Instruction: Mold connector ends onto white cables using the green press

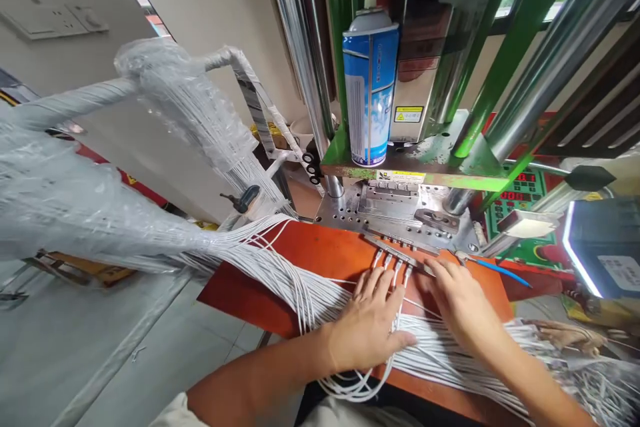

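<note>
My left hand (373, 320) lies palm down with its fingers stretched out over several white cables (398, 273), just below their plugs; its thumb is apart. The plugs sit in a row along a narrow metal mould bar (393, 253). Around the right end of this bar my right hand (455, 290) has its fingers bent; its thumb is partly hidden. A second metal bar (400, 240) with small slots lies just behind the first. Under both forearms a thick bundle of white cables (320, 297) runs across the orange board (295, 247).
Behind the board stands a green press (460, 180) with a steel mould plate (345, 213). A blue spray can (371, 93) rests on the press. To the left are plastic-wrapped cables (90, 193) on a rack. A control panel (520, 200) and blue-handled tool (505, 271) are right.
</note>
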`<state>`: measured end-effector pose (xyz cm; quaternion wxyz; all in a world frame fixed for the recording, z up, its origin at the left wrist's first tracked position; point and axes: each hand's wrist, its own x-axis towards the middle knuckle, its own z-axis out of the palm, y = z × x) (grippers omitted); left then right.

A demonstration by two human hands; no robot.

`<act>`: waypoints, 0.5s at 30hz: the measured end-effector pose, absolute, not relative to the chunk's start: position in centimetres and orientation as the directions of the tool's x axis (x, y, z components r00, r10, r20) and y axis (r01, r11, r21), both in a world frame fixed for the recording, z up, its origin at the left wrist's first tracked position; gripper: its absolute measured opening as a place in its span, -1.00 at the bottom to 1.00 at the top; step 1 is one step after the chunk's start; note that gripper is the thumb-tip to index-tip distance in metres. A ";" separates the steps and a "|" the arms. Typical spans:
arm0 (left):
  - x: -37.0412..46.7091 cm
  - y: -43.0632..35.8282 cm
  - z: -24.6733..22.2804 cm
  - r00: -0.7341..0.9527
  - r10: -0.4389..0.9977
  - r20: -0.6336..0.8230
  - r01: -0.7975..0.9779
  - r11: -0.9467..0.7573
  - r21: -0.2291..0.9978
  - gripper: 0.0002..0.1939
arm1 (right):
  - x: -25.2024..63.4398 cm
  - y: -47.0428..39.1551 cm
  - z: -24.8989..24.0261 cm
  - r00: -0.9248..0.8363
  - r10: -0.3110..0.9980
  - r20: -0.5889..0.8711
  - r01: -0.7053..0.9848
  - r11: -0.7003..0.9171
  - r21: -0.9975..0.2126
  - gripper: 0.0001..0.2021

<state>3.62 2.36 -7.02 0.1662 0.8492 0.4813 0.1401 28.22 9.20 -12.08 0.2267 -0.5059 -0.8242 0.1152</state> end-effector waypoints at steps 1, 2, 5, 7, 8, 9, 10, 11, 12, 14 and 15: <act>3.7 2.6 -7.4 0.474 0.877 0.086 0.783 -0.464 0.414 -0.22 | 26.6 10.2 -12.5 -0.384 0.892 0.240 0.794 0.452 -0.407 -0.58; 3.7 2.8 -7.8 0.457 0.884 0.097 0.790 -0.453 0.413 -0.23 | 25.5 11.0 -12.9 -0.378 0.897 0.231 0.794 0.442 -0.417 -0.59; 3.1 2.5 -8.6 0.499 0.855 0.144 0.771 -0.514 0.377 -0.32 | 25.4 12.8 -13.6 -0.365 0.889 0.276 0.689 0.457 -0.562 -0.66; 2.9 2.0 -8.8 0.576 0.794 0.193 0.722 -0.605 0.335 -0.40 | 26.7 14.0 -13.3 -0.327 0.884 0.333 0.603 0.467 -0.647 -0.67; 2.9 1.9 -8.7 0.609 0.764 0.216 0.695 -0.644 0.320 -0.44 | 27.2 14.7 -12.8 -0.301 0.883 0.359 0.582 0.468 -0.665 -0.67; 3.0 2.1 -8.5 0.630 0.740 0.235 0.673 -0.671 0.311 -0.51 | 27.5 15.4 -12.0 -0.279 0.880 0.384 0.569 0.474 -0.672 -0.67; 2.9 2.6 -8.0 0.639 0.726 0.252 0.658 -0.686 0.309 -0.58 | 27.5 16.2 -11.1 -0.266 0.874 0.408 0.560 0.484 -0.672 -0.67; 2.9 3.5 -7.4 0.640 0.721 0.265 0.652 -0.692 0.310 -0.65 | 27.2 17.1 -10.1 -0.251 0.865 0.434 0.554 0.496 -0.669 -0.67; 2.7 4.9 -6.6 0.639 0.718 0.274 0.647 -0.695 0.313 -0.69 | 26.6 18.1 -9.0 -0.226 0.859 0.460 0.551 0.502 -0.666 -0.67; 2.5 8.7 -5.0 0.636 0.709 0.304 0.632 -0.705 0.322 -0.65 | 24.9 21.0 -7.3 -0.153 0.853 0.499 0.558 0.491 -0.669 -0.64; 2.3 10.9 -4.3 0.635 0.701 0.325 0.619 -0.714 0.327 -0.62 | 24.0 22.8 -6.7 -0.113 0.856 0.505 0.563 0.474 -0.677 -0.63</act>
